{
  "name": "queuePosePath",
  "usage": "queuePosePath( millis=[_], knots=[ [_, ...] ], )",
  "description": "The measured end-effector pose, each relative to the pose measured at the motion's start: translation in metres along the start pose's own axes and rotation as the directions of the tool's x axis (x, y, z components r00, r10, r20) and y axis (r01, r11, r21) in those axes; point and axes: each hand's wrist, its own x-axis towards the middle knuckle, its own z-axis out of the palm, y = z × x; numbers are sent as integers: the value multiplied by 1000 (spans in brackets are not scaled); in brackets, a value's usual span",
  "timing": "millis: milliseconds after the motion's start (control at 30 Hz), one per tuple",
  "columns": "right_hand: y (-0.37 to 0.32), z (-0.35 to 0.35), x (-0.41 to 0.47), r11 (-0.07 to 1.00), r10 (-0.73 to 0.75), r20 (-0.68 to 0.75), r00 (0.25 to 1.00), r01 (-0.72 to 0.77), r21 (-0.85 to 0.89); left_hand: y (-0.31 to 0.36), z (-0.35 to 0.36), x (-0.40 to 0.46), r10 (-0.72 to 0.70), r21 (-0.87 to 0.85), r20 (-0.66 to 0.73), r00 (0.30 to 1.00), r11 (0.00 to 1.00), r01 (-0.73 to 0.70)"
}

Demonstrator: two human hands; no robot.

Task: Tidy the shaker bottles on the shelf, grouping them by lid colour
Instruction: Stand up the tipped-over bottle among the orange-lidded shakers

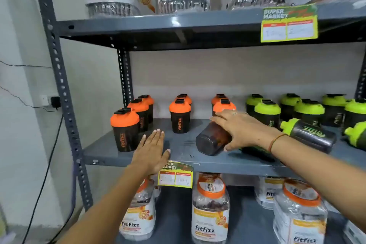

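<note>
While tipped on the shelf, dark shaker under right hand (curled round it); left hand flat, empty.

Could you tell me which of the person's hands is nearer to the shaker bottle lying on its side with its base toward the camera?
Right. The right hand rests on the tipped bottle, fingers draped over it. The left hand is flat and open, apart to its left.

Dark translucent plastic shaker bottles with orange domed lids: upright, left half of grey metal shelf. One dark bottle lying, base forward. Green-lidded dark bottles: upright right; two toppled.
</note>
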Motion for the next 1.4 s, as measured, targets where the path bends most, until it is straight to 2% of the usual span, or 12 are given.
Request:
queuePosePath(
  millis=[233, 367, 533, 600, 767, 867, 1033, 1233, 1300, 1400],
  knots=[
    [-3, 24, 29, 981, -99, 96, 990, 114, -158, -18, 8, 20, 9, -94, 180, 984, 996, 8],
    [-7, 28, 38, 980, -139, 93, 986, 150, -128, -30, 8, 23, -1, -111, 259, 966, 993, 31],
    [-16, 19, 44, 972, -181, 68, 981, 189, -138, -28, 10, 18, 15, -93, 214, 977, 996, 5],
    [-25, 11, 50, 957, -209, 64, 976, 217, -194, -27, 11, 17, 15, -90, 193, 981, 996, 2],
    [-60, -14, 72, 846, -341, -53, 939, 282, -452, -24, 7, 14, 23, -72, 178, 984, 997, -11],
    [-86, -20, 85, 769, -387, -70, 919, 280, -575, -23, 5, 13, 25, -78, 167, 986, 997, -12],
    [-125, -19, 97, 609, -313, 109, 943, 287, -740, -22, 0, 10, 23, -98, 155, 988, 995, -8],
    [-156, -7, 95, 427, -288, 219, 932, 330, -842, -21, -2, 7, 26, -97, 143, 989, 995, -12],
    [-159, -6, 93, 411, -282, 231, 931, 335, -848, -21, -2, 7, 27, -96, 141, 990, 995, -13],
    [-155, -10, 86, 460, -291, 226, 930, 343, -819, -22, 0, 7, 30, -96, 135, 990, 995, -18]
  ],
)
